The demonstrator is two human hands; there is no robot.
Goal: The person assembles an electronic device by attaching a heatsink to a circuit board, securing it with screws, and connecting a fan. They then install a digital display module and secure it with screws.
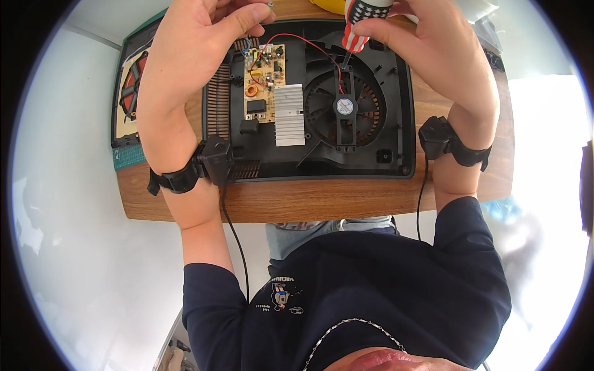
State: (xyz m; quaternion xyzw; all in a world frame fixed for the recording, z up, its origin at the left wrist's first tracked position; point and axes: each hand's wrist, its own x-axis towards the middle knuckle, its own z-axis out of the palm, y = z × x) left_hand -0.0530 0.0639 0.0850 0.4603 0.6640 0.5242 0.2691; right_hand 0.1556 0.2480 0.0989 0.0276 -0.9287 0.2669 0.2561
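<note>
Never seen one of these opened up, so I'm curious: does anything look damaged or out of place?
Nothing looks broken or spilled. The red wire seems slightly untidy: it arches loosely between the circuit board and the fan, not tucked away.

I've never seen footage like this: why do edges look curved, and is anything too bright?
Head view: the wide fisheye lens bends edges of the brown wooden table; head view, right: glare washes detail to white; head view, top: the screwdriver with red-and-white striped handle looks fairly sharp.

A wooden table (322, 201) bears a casing (272, 161) and green mat (129, 158).
</note>
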